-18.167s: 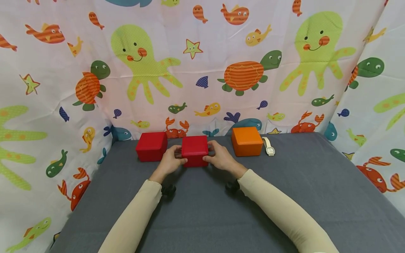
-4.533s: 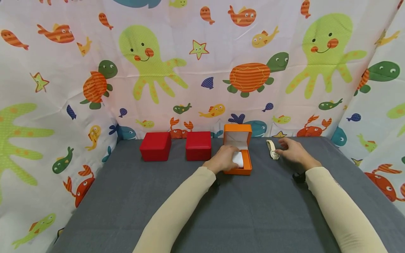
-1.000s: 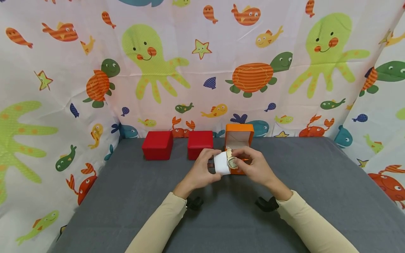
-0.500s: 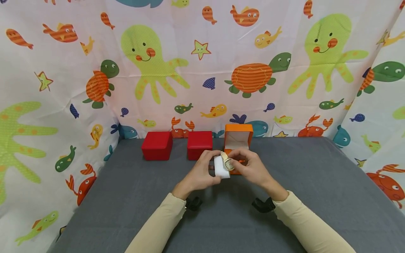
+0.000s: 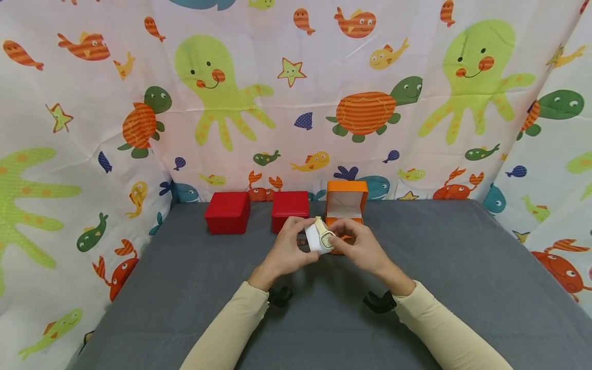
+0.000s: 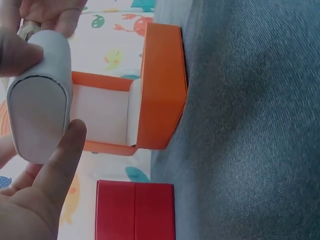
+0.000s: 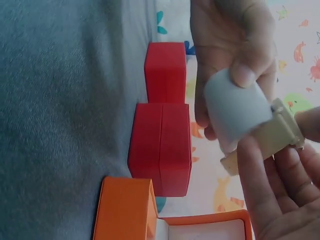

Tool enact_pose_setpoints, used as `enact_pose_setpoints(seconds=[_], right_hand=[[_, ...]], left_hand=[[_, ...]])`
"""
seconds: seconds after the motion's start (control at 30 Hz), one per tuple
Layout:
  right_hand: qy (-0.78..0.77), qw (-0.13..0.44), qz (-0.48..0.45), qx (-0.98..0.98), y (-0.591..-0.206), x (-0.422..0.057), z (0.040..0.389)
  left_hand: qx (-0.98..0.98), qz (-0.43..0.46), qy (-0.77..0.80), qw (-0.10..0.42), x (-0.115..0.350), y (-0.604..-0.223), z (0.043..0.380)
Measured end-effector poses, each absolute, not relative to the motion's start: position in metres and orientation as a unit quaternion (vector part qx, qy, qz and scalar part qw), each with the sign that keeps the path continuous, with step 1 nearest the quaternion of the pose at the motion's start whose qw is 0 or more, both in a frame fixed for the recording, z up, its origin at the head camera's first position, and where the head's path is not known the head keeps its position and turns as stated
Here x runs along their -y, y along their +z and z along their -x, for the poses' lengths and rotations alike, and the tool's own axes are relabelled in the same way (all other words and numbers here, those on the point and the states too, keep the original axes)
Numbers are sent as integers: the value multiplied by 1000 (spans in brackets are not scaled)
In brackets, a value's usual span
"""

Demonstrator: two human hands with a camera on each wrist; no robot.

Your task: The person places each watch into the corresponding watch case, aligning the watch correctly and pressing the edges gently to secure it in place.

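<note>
Above the table, my left hand [image 5: 284,250] grips a white watch cushion [image 5: 312,239] between thumb and fingers. Its rounded end [image 6: 39,117] faces the camera in the left wrist view. My right hand [image 5: 361,247] pinches a wristwatch [image 5: 326,237] with a cream strap and a pale dial. The strap [image 7: 272,135] lies against the cushion's right end; whether it passes round the cushion I cannot tell. Just behind the hands stands an orange watch box [image 5: 347,190], lid raised, white lining showing. My right hand partly hides its base in the head view.
Two red boxes, the left one [image 5: 227,213] and the middle one [image 5: 290,209], stand with lids down beside the orange box at the back of the grey table [image 5: 305,318]. A sea-animal curtain [image 5: 300,103] hangs behind.
Earlier both hands held the middle red box; the orange box was closed. Since then it opened, the cushion came out, and the watch left the table. Lately, cushion and watch shifted slightly left.
</note>
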State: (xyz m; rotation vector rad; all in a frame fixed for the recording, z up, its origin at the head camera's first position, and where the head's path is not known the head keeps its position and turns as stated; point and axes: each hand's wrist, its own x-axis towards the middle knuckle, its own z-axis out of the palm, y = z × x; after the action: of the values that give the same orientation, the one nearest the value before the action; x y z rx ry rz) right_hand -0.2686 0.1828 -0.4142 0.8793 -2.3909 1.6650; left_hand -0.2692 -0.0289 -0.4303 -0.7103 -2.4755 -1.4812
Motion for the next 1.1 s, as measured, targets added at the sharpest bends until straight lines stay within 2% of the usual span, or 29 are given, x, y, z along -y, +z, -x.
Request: enact_pose_setpoints(seconds=[0.2, 0.4, 0.9, 1.1], right_hand=[[451, 116, -362, 808, -418, -186, 270], [407, 182, -415, 793, -421, -186, 271], [387, 252, -421, 780, -424, -183, 268], [345, 301, -409, 790, -426, -180, 266]], left_hand=[[821, 210, -522, 91, 30, -428, 270], [820, 207, -528, 74, 32, -426, 270], [808, 199, -553, 51, 35, -422, 269], [810, 195, -550, 64, 34, -422, 269]])
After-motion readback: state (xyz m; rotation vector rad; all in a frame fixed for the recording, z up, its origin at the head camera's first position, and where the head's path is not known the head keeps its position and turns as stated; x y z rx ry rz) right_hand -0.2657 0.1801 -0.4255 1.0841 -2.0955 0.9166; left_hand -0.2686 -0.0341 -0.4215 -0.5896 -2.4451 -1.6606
